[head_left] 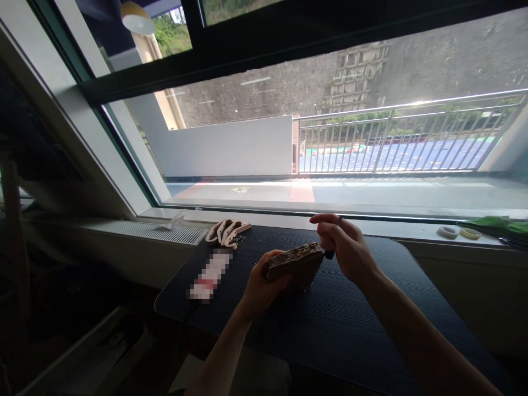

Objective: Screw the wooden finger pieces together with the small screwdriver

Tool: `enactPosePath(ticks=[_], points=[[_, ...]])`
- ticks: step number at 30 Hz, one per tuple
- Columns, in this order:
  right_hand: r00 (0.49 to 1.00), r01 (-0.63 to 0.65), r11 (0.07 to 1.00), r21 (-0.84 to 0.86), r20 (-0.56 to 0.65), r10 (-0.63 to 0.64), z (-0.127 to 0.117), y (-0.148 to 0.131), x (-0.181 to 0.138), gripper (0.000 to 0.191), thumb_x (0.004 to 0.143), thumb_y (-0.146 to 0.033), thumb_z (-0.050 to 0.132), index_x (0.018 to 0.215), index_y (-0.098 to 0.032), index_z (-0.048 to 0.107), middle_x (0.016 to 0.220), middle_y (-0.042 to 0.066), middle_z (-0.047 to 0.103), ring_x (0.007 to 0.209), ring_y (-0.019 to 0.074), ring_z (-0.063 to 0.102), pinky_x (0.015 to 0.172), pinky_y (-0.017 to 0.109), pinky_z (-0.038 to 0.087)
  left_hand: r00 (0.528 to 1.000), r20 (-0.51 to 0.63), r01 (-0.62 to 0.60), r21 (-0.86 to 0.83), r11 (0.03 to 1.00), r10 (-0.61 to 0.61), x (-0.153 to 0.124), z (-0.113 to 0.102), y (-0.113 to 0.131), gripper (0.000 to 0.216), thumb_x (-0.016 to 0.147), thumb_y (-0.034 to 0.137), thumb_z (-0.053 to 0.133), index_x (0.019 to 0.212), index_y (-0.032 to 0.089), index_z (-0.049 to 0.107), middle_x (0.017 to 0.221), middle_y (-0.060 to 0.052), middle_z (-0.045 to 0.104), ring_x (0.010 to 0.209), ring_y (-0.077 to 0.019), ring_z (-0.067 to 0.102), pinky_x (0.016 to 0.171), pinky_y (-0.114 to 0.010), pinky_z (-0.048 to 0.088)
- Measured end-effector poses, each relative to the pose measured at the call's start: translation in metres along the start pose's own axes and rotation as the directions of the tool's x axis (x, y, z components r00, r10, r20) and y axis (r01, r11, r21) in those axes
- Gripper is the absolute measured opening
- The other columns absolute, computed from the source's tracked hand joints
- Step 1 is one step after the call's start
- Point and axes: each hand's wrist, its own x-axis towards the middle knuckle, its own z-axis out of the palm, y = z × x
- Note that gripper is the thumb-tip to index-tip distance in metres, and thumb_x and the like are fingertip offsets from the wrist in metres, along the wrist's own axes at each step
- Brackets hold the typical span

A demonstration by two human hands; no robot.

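Observation:
My left hand [264, 283] is wrapped round the left end of a brown block [299, 269] with a rough, layered upper edge, held tilted over the dark table. Whether the block is wood or stacked cardboard cannot be made out. At the block's right end, my right hand [346, 245] is closed, with a dark ring on one finger. A small black object [329, 254] shows below its fingers, close to the block's corner; its kind is unclear.
Beige curved handle-like pieces [226, 233] lie at the table's [363, 330] back left, with small metal bits beside them. A blurred pink-white item [210, 276] lies in front. Tape rolls [447, 232] and green material [495, 224] rest on the sill under the window.

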Motion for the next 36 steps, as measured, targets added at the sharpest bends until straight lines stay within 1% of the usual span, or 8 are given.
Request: enactPosePath(ticks=[4, 11, 19, 22, 26, 29, 32, 36], points=[[0.999, 0.033, 0.985, 0.171, -0.012, -0.032, 0.026, -0.013, 0.007, 0.042, 0.079, -0.05, 0.057, 0.054, -0.018, 0.048, 0.047, -0.006, 0.026, 0.041, 0.0054, 0.022, 0.038, 0.022, 0.018, 1.0, -0.013, 0.017, -0.031, 0.999, -0.017, 0.002, 0.001, -0.002, 0.044, 0.072, 0.021, 0.067, 0.114, 0.019, 0.054, 0.107, -0.006, 0.066, 0.096, -0.0212, 0.063, 0.085, -0.033, 0.05], [0.995, 0.014, 1.0, 0.021, 0.094, -0.016, 0.051, -0.001, 0.009, 0.052, 0.079, -0.061, 0.051, 0.051, -0.017, 0.047, 0.043, -0.005, 0.035, 0.038, 0.0056, 0.03, 0.038, 0.022, 0.023, 1.0, -0.016, 0.004, -0.031, 1.0, -0.004, 0.003, -0.002, -0.009, 0.045, 0.072, 0.021, 0.069, 0.114, 0.019, 0.054, 0.107, -0.007, 0.066, 0.098, -0.0209, 0.062, 0.087, -0.032, 0.05], [0.987, -0.019, 0.992, 0.121, 0.163, -0.001, 0.073, 0.003, 0.009, 0.051, 0.076, -0.061, 0.054, 0.052, -0.017, 0.045, 0.043, -0.005, 0.034, 0.038, 0.0056, 0.029, 0.037, 0.021, 0.022, 1.0, 0.006, 0.023, -0.07, 0.997, -0.023, 0.003, -0.001, -0.012, 0.047, 0.071, 0.021, 0.069, 0.115, 0.018, 0.054, 0.105, -0.007, 0.067, 0.098, -0.022, 0.062, 0.089, -0.034, 0.049], [0.986, -0.088, 0.969, 0.231, 0.157, 0.052, 0.06, 0.006, 0.012, 0.048, 0.078, -0.058, 0.055, 0.054, -0.018, 0.046, 0.043, -0.007, 0.03, 0.037, 0.0051, 0.024, 0.036, 0.021, 0.018, 0.999, -0.004, 0.045, -0.11, 0.993, -0.046, 0.002, -0.004, -0.018, 0.051, 0.066, 0.023, 0.074, 0.114, 0.018, 0.056, 0.107, -0.006, 0.066, 0.1, -0.0221, 0.061, 0.089, -0.033, 0.048], [0.999, 0.007, 0.951, 0.31, -0.043, 0.007, 0.01, 0.003, 0.005, 0.042, 0.079, -0.049, 0.06, 0.055, -0.017, 0.047, 0.048, -0.007, 0.027, 0.04, 0.0045, 0.024, 0.038, 0.021, 0.02, 0.931, -0.252, 0.153, -0.394, 0.906, -0.266, -0.001, -0.02, -0.034, 0.05, 0.071, 0.043, 0.069, 0.113, 0.018, 0.056, 0.104, -0.005, 0.067, 0.094, -0.0204, 0.063, 0.081, -0.03, 0.05], [0.987, -0.148, 0.978, 0.148, -0.046, 0.156, -0.02, 0.028, -0.015, 0.036, 0.078, -0.049, 0.062, 0.065, -0.016, 0.055, 0.051, -0.007, 0.029, 0.044, 0.0051, 0.026, 0.041, 0.021, 0.023, 0.877, -0.095, 0.296, -0.665, 0.685, -0.471, -0.003, -0.03, -0.049, 0.054, 0.076, 0.061, 0.055, 0.102, 0.014, 0.062, 0.087, -0.007, 0.069, 0.079, -0.021, 0.065, 0.067, -0.03, 0.051], [0.941, -0.338, 0.941, 0.005, 0.036, 0.337, -0.024, 0.062, -0.04, 0.037, 0.078, -0.051, 0.06, 0.073, -0.015, 0.057, 0.054, -0.008, 0.028, 0.046, 0.0051, 0.025, 0.043, 0.021, 0.023, 0.865, 0.122, 0.396, -0.763, 0.511, -0.487, -0.005, -0.028, -0.065, 0.056, 0.077, 0.066, 0.05, 0.087, 0.013, 0.063, 0.065, -0.004, 0.063, 0.058, -0.0157, 0.06, 0.054, -0.027, 0.047], [0.903, -0.401, 0.909, -0.112, 0.115, 0.413, -0.006, 0.08, -0.062, 0.042, 0.078, -0.055, 0.057, 0.083, -0.014, 0.059, 0.055, -0.007, 0.031, 0.048, 0.0061, 0.028, 0.045, 0.022, 0.025, 0.854, 0.226, 0.459, -0.75, 0.476, -0.468, -0.007, -0.012, -0.085, 0.057, 0.076, 0.069, 0.048, 0.081, 0.014, 0.06, 0.059, -0.001, 0.058, 0.047, -0.0113, 0.053, 0.044, -0.023, 0.039]])
